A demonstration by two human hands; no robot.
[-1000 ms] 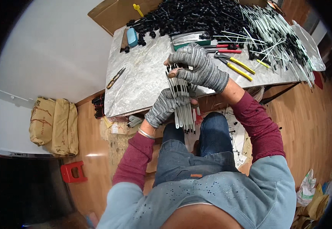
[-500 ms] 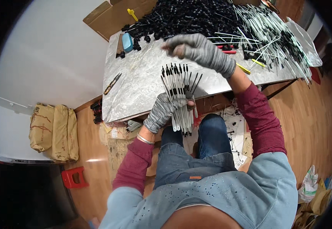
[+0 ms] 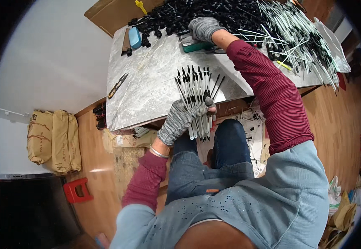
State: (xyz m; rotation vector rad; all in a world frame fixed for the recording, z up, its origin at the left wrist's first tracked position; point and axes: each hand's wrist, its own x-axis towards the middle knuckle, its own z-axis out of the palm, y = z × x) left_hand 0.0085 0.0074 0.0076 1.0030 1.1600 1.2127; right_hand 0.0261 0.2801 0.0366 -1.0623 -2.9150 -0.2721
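Holding a fanned bundle of black-and-white rods point(image 3: 192, 92) near the middle of the frame, my left hand point(image 3: 181, 118) has its gloved fingers curled around the rods at mid-length. The black tips spread toward the top of the picture, in front of the bench point(image 3: 143, 83), and the white ends hang below my fist, over my jeans point(image 3: 232, 145). My right hand point(image 3: 205, 30), in the same grey knit glove, is up at the top centre, over a green-sided box point(image 3: 193, 47); its fingers are hidden from me, so I cannot tell how far they are spread or whether they have hold of anything. Behind that hand a heap of black parts point(image 3: 170, 18) fills the top of the bench, and to the upper right lies a big pile of white rods point(image 3: 303, 41), with a yellow handle point(image 3: 284, 65) just beside it. Left of centre, a slim hand tool point(image 3: 117, 86) lies by itself on the grey surface, and above it sits a light-blue box point(image 3: 135, 38). On the floor at the left of the frame are tan sacks point(image 3: 60, 141), with a red stool point(image 3: 77, 190) below them
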